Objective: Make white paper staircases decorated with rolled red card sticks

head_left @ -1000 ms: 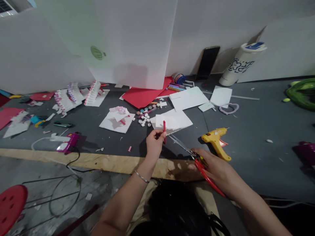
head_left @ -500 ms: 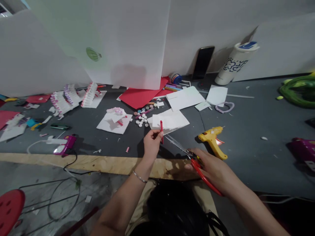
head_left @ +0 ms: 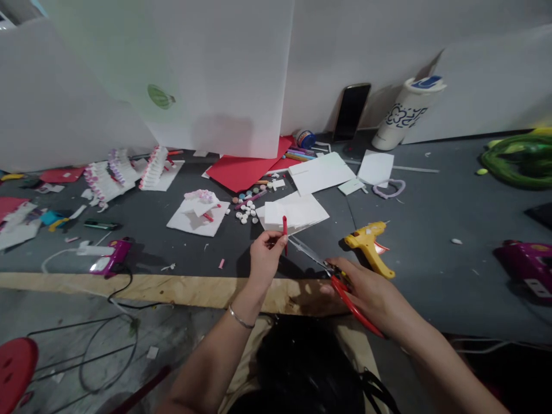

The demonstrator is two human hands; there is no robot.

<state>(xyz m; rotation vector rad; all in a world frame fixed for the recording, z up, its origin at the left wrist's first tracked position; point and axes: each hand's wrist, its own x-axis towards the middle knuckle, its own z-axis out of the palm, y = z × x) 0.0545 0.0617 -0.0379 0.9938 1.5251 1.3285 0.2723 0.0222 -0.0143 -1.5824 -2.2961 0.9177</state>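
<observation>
My left hand pinches a thin red stick and holds it upright above the table's front edge. My right hand grips red-handled scissors. Their blades point up-left, and the tips lie just right of the stick. Behind the stick sits a small stack of white foam sheets. A yellow glue gun lies just right of the scissors.
The grey table holds red paper, white sheets, small white discs, a purple glue gun with its cord, a phone, a white tumbler and green tubing. A red stool stands lower left.
The view has shifted slightly, so everything sits a little further left. Both hands keep their grips, and the scissor tips stay close to the red stick.
</observation>
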